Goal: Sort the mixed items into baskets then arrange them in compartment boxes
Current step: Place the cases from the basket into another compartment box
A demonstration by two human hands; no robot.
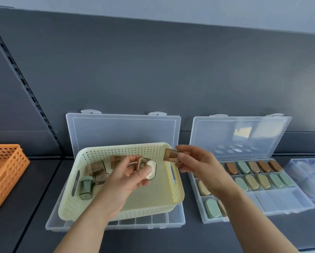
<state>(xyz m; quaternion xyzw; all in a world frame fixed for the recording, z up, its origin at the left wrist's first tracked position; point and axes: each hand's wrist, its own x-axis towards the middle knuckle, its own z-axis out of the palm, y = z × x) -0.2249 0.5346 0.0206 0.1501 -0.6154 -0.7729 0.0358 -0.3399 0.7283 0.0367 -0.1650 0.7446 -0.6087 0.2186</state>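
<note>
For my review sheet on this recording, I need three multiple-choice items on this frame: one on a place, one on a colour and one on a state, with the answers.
1. Where does the cream basket sit?
A. On the left clear box
B. On a chair
C. On the floor

2. What colour is the basket at the far left?
A. Blue
B. Orange
C. Black

3. What is the right hand doing?
A. Lying flat on the table
B. Making an empty fist
C. Pinching a brown piece

Answers:
1 A: the box's front compartments show under the basket's base.
2 B: its perforated walls are plainly orange.
3 C: the piece sticks out of its grip, by the cream basket's right rim.
</note>
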